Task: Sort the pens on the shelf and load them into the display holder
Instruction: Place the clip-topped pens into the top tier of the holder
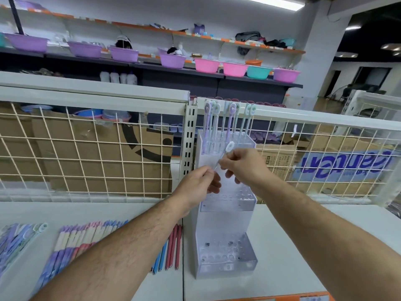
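White shelving (282, 246) is backed by a wire grid (97, 148). A few upright pens (230, 120) are already stood in the top tier of the display holder (225, 205). The lower two tiers are seen unfilled and loose pens (80, 240) are left lying at the left, so most loading is judged undone. One tilted pen (229, 147) is pinched before the top tier, low by the left hand (195, 183), higher by the right hand (240, 164).

Held pen (228, 147): lower end hidden inside left hand (195, 187). Pen row (82, 237): part covered by left forearm (121, 255). Far-left pens (13, 242): cut by frame edge.
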`<act>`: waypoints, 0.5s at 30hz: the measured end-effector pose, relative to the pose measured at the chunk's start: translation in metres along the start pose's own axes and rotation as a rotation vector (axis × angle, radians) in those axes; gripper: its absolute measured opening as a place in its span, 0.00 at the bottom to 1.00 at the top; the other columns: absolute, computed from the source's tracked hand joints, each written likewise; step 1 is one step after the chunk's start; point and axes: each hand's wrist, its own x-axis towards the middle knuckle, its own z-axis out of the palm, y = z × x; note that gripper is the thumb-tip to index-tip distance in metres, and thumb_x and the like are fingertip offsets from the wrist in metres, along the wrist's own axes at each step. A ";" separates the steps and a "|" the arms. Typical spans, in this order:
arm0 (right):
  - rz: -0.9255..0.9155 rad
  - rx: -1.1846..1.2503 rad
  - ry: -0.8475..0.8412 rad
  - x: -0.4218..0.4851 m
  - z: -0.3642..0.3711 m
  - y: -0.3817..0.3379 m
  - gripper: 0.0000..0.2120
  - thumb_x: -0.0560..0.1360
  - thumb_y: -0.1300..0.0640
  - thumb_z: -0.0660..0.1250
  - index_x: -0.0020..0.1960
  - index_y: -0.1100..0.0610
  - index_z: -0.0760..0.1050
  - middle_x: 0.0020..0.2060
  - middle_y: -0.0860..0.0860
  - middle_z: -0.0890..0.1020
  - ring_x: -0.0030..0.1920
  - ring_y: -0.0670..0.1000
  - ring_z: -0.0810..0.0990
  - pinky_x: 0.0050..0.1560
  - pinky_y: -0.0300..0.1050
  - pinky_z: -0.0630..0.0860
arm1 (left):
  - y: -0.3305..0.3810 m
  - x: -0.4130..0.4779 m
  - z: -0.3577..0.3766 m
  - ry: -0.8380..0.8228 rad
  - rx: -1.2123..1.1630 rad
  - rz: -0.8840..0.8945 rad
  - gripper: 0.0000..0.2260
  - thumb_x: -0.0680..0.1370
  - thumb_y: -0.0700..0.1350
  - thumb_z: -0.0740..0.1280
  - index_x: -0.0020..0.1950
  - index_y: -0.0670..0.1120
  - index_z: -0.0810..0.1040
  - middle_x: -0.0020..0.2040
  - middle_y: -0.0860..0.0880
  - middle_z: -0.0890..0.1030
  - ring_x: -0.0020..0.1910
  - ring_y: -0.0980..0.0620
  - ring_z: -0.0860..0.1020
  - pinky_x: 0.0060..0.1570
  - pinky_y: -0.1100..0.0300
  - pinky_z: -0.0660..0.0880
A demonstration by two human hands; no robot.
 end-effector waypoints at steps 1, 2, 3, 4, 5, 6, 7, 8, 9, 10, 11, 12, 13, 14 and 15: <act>-0.011 0.023 0.010 0.000 0.001 -0.002 0.05 0.78 0.60 0.71 0.45 0.61 0.81 0.36 0.52 0.84 0.28 0.43 0.81 0.25 0.37 0.73 | 0.001 -0.001 0.000 -0.002 0.033 0.006 0.14 0.84 0.48 0.57 0.47 0.46 0.80 0.44 0.46 0.85 0.44 0.50 0.84 0.54 0.51 0.80; -0.016 0.049 0.021 0.001 0.001 -0.005 0.04 0.78 0.61 0.70 0.45 0.61 0.80 0.37 0.52 0.85 0.31 0.45 0.83 0.25 0.38 0.74 | 0.002 -0.001 0.001 -0.004 0.072 0.013 0.14 0.84 0.47 0.57 0.47 0.46 0.81 0.44 0.47 0.85 0.43 0.50 0.83 0.53 0.51 0.80; -0.020 0.076 0.034 0.003 0.000 -0.008 0.04 0.79 0.61 0.69 0.46 0.61 0.79 0.38 0.52 0.86 0.33 0.47 0.85 0.26 0.39 0.74 | 0.002 -0.002 0.001 -0.006 0.104 0.022 0.14 0.84 0.46 0.57 0.46 0.45 0.81 0.43 0.47 0.84 0.43 0.51 0.83 0.53 0.49 0.79; -0.024 0.092 0.042 0.005 -0.002 -0.011 0.05 0.79 0.61 0.68 0.46 0.61 0.78 0.39 0.53 0.86 0.34 0.49 0.86 0.26 0.39 0.75 | 0.002 -0.002 0.002 -0.007 0.124 0.032 0.14 0.84 0.46 0.57 0.46 0.45 0.80 0.43 0.46 0.84 0.42 0.51 0.82 0.53 0.48 0.78; -0.031 0.096 0.041 0.007 -0.003 -0.014 0.04 0.79 0.61 0.67 0.46 0.61 0.78 0.39 0.53 0.86 0.35 0.50 0.86 0.27 0.40 0.75 | 0.002 -0.003 0.003 -0.003 0.146 0.038 0.15 0.84 0.46 0.57 0.45 0.45 0.80 0.43 0.47 0.85 0.42 0.51 0.82 0.54 0.48 0.78; -0.036 0.086 0.027 0.008 -0.004 -0.016 0.03 0.78 0.62 0.68 0.46 0.61 0.78 0.39 0.53 0.87 0.36 0.51 0.87 0.27 0.40 0.76 | 0.002 -0.004 0.003 0.004 0.173 0.041 0.15 0.84 0.47 0.57 0.45 0.47 0.79 0.43 0.48 0.85 0.43 0.52 0.83 0.53 0.48 0.78; -0.037 0.072 0.004 0.008 -0.003 -0.017 0.02 0.77 0.63 0.70 0.47 0.62 0.78 0.40 0.53 0.86 0.36 0.51 0.87 0.28 0.41 0.77 | 0.003 -0.005 0.003 0.011 0.199 0.041 0.14 0.85 0.49 0.56 0.45 0.48 0.78 0.43 0.50 0.85 0.43 0.53 0.83 0.51 0.48 0.79; -0.033 0.057 -0.020 0.007 -0.001 -0.016 0.03 0.76 0.63 0.71 0.48 0.62 0.78 0.40 0.55 0.86 0.36 0.51 0.87 0.28 0.41 0.78 | 0.003 -0.006 0.003 0.016 0.212 0.042 0.14 0.85 0.50 0.56 0.46 0.48 0.78 0.43 0.51 0.85 0.43 0.54 0.83 0.50 0.48 0.79; -0.027 0.046 -0.036 0.007 0.002 -0.014 0.04 0.75 0.64 0.72 0.48 0.63 0.78 0.39 0.55 0.86 0.36 0.51 0.87 0.28 0.42 0.78 | 0.004 -0.006 0.003 0.018 0.215 0.043 0.14 0.85 0.51 0.55 0.47 0.48 0.77 0.43 0.51 0.85 0.42 0.56 0.82 0.50 0.48 0.79; -0.023 0.035 -0.043 0.006 0.005 -0.012 0.05 0.74 0.64 0.73 0.48 0.63 0.78 0.38 0.56 0.85 0.35 0.51 0.86 0.29 0.42 0.79 | 0.004 -0.007 0.003 0.018 0.215 0.044 0.14 0.85 0.51 0.55 0.48 0.48 0.78 0.43 0.51 0.85 0.42 0.56 0.83 0.50 0.47 0.79; -0.024 0.023 -0.043 0.005 0.008 -0.010 0.04 0.75 0.64 0.73 0.47 0.63 0.78 0.36 0.55 0.85 0.34 0.50 0.86 0.29 0.42 0.79 | 0.005 -0.007 0.003 0.016 0.211 0.045 0.14 0.85 0.51 0.55 0.49 0.47 0.78 0.44 0.50 0.85 0.43 0.55 0.83 0.51 0.46 0.79; -0.031 0.012 -0.042 0.004 0.010 -0.009 0.04 0.75 0.64 0.72 0.46 0.63 0.79 0.34 0.55 0.84 0.33 0.49 0.85 0.30 0.42 0.79 | 0.006 -0.007 0.003 0.014 0.202 0.046 0.14 0.85 0.51 0.56 0.50 0.47 0.78 0.44 0.49 0.85 0.45 0.52 0.83 0.53 0.45 0.79; -0.043 0.010 -0.037 0.004 0.010 -0.009 0.03 0.75 0.64 0.72 0.45 0.63 0.79 0.34 0.54 0.84 0.32 0.49 0.84 0.30 0.42 0.79 | 0.006 -0.007 0.003 0.011 0.190 0.046 0.14 0.85 0.50 0.56 0.50 0.47 0.78 0.44 0.49 0.85 0.46 0.51 0.83 0.54 0.44 0.79; -0.058 0.019 -0.021 0.005 0.009 -0.010 0.03 0.75 0.65 0.72 0.44 0.63 0.79 0.34 0.55 0.84 0.32 0.48 0.83 0.29 0.41 0.78 | 0.007 -0.007 0.004 0.008 0.180 0.048 0.13 0.85 0.50 0.56 0.50 0.47 0.78 0.45 0.49 0.84 0.46 0.50 0.83 0.55 0.45 0.79; -0.072 0.040 0.011 0.008 0.006 -0.013 0.03 0.75 0.65 0.72 0.43 0.62 0.79 0.34 0.55 0.84 0.32 0.48 0.83 0.29 0.40 0.77 | 0.007 -0.007 0.004 0.005 0.176 0.051 0.11 0.85 0.49 0.57 0.52 0.47 0.78 0.45 0.49 0.84 0.46 0.51 0.83 0.56 0.45 0.79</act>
